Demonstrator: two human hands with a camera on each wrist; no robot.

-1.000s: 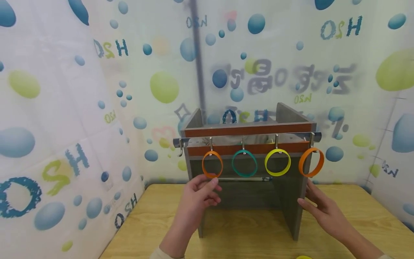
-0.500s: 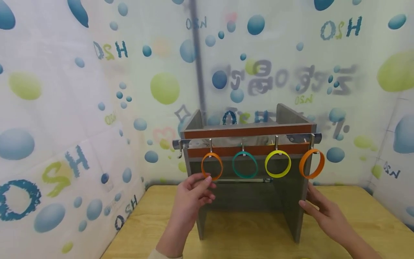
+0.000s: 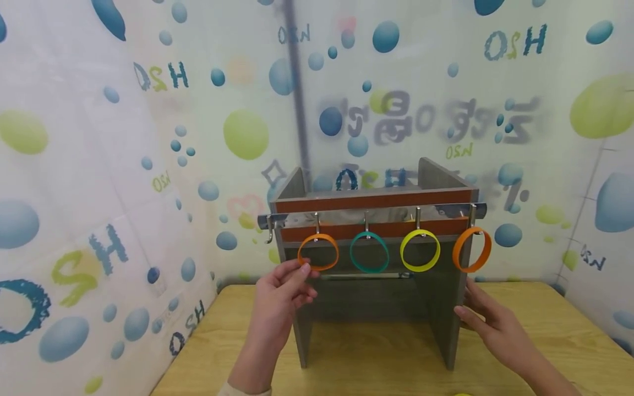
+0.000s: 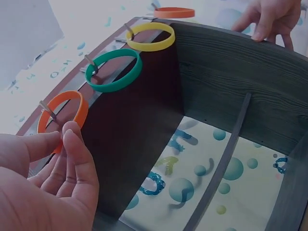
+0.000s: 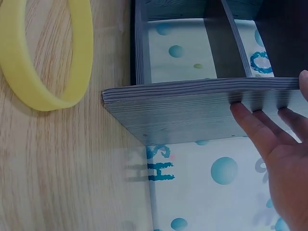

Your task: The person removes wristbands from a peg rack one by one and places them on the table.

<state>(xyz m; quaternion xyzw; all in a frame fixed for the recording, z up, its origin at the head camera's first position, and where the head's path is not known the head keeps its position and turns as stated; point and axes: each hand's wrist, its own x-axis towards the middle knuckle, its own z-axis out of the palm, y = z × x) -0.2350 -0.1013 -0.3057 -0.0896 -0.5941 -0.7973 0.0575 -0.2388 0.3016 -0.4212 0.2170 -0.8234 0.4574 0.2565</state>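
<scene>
Far left: sheet (image 3: 37, 170), white, printed with blue and green bubbles and "H2O" lettering, by which the back is also covered. Table (image 3: 208, 335), wood-grained, on which the grey wooden stand (image 3: 371, 196) is set upright. Along its front, a metal rail (image 3: 342, 216) is carried, fitted with hooks. Left hand (image 3: 278, 300): orange wristband (image 4: 83, 114) pinched between thumb and fingers at its lower edge; the band is looped over a hook. Next, green wristband (image 4: 115, 86), hung on its own hook. Next, yellow wristband (image 4: 155, 47), likewise hung. At the bottom edge of the head view, a second yellow band (image 5: 83, 48), laid flat on the table. Rightmost hook: second orange band (image 3: 458, 250), hung near the right side panel (image 3: 438, 308). Right hand (image 3: 497, 327): well apart from the left; panel edge gripped between thumb and fingers, fingertips pressed to its outer face.
</scene>
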